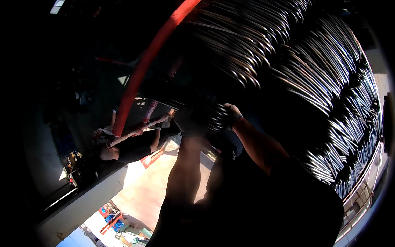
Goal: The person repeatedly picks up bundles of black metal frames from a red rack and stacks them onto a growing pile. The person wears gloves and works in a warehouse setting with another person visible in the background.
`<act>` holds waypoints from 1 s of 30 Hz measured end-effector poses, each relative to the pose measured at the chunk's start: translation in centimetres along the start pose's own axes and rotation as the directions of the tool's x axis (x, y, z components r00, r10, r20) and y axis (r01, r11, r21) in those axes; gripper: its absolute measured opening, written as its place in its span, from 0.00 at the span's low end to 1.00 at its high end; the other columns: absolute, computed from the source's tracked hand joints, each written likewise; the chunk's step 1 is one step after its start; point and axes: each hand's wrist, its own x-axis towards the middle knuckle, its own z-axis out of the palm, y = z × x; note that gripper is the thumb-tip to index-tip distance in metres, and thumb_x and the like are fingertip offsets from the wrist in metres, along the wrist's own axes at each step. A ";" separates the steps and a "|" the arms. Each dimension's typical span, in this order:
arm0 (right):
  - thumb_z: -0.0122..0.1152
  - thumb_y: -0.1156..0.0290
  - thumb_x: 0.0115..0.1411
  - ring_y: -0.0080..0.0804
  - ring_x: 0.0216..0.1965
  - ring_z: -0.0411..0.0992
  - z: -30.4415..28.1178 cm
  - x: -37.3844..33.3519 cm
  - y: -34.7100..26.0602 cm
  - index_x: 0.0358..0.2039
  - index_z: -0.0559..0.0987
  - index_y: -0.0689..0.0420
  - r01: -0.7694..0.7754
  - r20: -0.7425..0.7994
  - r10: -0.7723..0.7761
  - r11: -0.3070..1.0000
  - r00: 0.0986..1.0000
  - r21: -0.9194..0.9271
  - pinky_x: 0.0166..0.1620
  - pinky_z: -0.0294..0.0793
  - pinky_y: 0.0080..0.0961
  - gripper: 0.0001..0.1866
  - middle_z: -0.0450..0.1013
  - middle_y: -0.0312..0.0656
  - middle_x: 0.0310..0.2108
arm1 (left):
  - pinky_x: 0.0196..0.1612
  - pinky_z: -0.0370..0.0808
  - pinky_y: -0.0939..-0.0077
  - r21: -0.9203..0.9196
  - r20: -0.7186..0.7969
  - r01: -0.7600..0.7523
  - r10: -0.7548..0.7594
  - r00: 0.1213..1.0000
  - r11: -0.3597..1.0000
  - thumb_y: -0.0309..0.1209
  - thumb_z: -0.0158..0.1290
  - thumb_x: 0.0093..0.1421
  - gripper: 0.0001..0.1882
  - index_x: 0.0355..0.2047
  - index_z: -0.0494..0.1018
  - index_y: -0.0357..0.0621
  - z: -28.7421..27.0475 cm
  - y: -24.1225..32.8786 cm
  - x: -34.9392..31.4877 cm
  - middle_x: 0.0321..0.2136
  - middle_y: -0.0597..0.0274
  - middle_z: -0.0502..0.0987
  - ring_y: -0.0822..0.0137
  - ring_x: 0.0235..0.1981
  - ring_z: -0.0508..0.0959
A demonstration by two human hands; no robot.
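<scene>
A bundle of thin, shiny metal rods (217,118) is in front of me, mostly in deep shadow. My right hand (233,111), in a pale glove, is closed round its right side. At the bundle's left is my left hand (187,122), in a dark glove; shadow hides its fingers. Tall stacks of bent metal rods (321,61) rise to the right, bundled in layers with their curved bends facing me. How far the held bundle reaches into the dark cannot be made out.
A thick red bar (142,76) slants down at the left. Beyond it, another person (133,153) in dark clothes leans near a worn reddish pole (138,131). Below lies a sunlit floor (142,193), with a pale beam (84,208) beside it. Much of the left is black shadow.
</scene>
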 end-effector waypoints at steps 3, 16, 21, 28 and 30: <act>0.44 0.61 0.75 0.38 0.53 0.78 -4.0 4.2 -3.5 0.55 0.82 0.46 0.511 0.271 -0.438 0.666 0.858 -0.543 0.57 0.79 0.40 0.18 0.81 0.35 0.51 | 0.66 0.74 0.45 0.030 -0.054 0.187 -0.185 0.981 0.982 0.28 0.55 0.53 0.26 0.54 0.77 0.32 3.1 -2.1 6.9 0.49 0.47 0.82 0.44 0.55 0.81; 0.45 0.48 0.79 0.41 0.53 0.79 5.7 -5.9 -5.5 0.58 0.78 0.48 0.344 -0.533 -0.228 0.930 0.815 0.129 0.57 0.77 0.55 0.22 0.81 0.37 0.53 | 0.63 0.77 0.54 0.248 -0.423 0.254 -0.132 0.897 0.935 0.33 0.59 0.65 0.24 0.60 0.75 0.39 4.9 -3.6 12.3 0.56 0.51 0.80 0.51 0.57 0.80; 0.44 0.47 0.79 0.40 0.55 0.77 7.4 -7.9 -5.8 0.60 0.77 0.47 0.295 -0.487 -0.205 0.948 0.849 0.116 0.61 0.74 0.55 0.23 0.79 0.36 0.56 | 0.67 0.73 0.53 0.179 -0.254 0.224 -0.175 0.951 0.958 0.42 0.56 0.73 0.29 0.68 0.68 0.40 3.1 -3.1 11.3 0.64 0.52 0.75 0.53 0.64 0.75; 0.33 0.39 0.79 0.43 0.58 0.75 6.8 -9.8 -4.8 0.65 0.75 0.45 0.344 -0.367 -0.288 0.934 0.885 0.095 0.64 0.71 0.57 0.31 0.78 0.36 0.59 | 0.67 0.73 0.54 0.353 -0.287 0.155 -0.051 0.957 0.923 0.45 0.54 0.74 0.31 0.70 0.66 0.42 3.1 -2.8 7.4 0.64 0.55 0.75 0.55 0.65 0.74; 0.29 0.36 0.78 0.45 0.58 0.75 5.8 -9.7 -4.3 0.65 0.74 0.45 0.369 -0.299 -0.314 0.918 0.901 0.147 0.63 0.72 0.56 0.35 0.78 0.38 0.59 | 0.65 0.76 0.54 0.365 -0.328 0.203 -0.079 0.941 0.908 0.45 0.54 0.75 0.30 0.71 0.66 0.43 4.3 -2.8 5.0 0.61 0.57 0.77 0.55 0.63 0.76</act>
